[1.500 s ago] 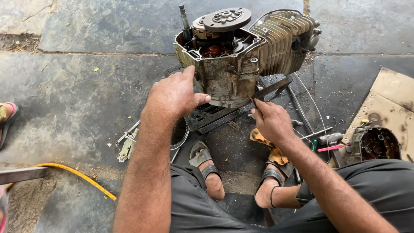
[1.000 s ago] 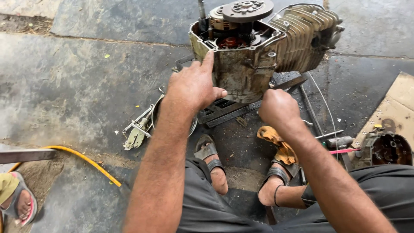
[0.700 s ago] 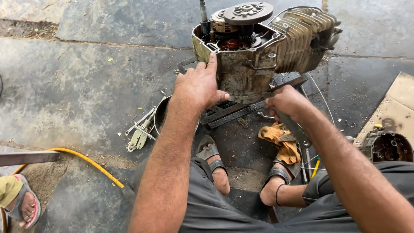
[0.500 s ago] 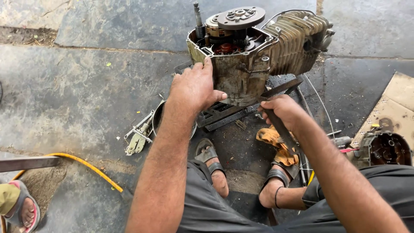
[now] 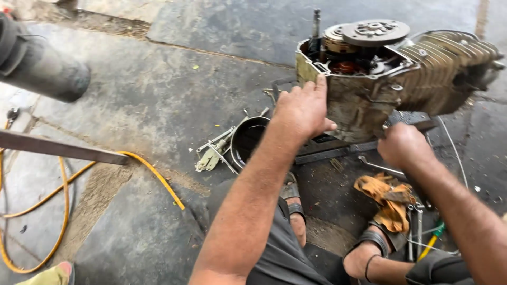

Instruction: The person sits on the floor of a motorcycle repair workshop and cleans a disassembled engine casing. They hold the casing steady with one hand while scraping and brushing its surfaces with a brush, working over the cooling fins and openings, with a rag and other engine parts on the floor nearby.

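While the left hand (image 5: 302, 108) braces the engine (image 5: 369, 100), the right hand (image 5: 404, 146) works low at its underside. Judging by that, the step in hand is steadying the block w/ one hand and working a tool w/ the other.

The engine stands on metal rails (image 5: 322, 153) on the stone floor (image 5: 158, 95), top cover off, w/ a flat disc and a shaft sticking up and the finned cylinder pointing right.

Left hand: palm flat on the near side of the casing, fingers up and close together, fingertips at the top rim, thumb hooked round the lower edge. Forearm straight out from the body, wrist bent back.

Right hand: closed in a fist round a dark bar (image 5: 417, 125) that runs under the casing, knuckles up, elbow out to the right. Can't tell what the bar's far end sits on.

Next move prob. calls for firm pressure from the left palm so the block doesn't rock, and a clean swing for the right hand clear of the orange rag (image 5: 388, 192) and wrench (image 5: 377, 166) just below it.

A black bowl (image 5: 248, 140) sits beside the left wrist.
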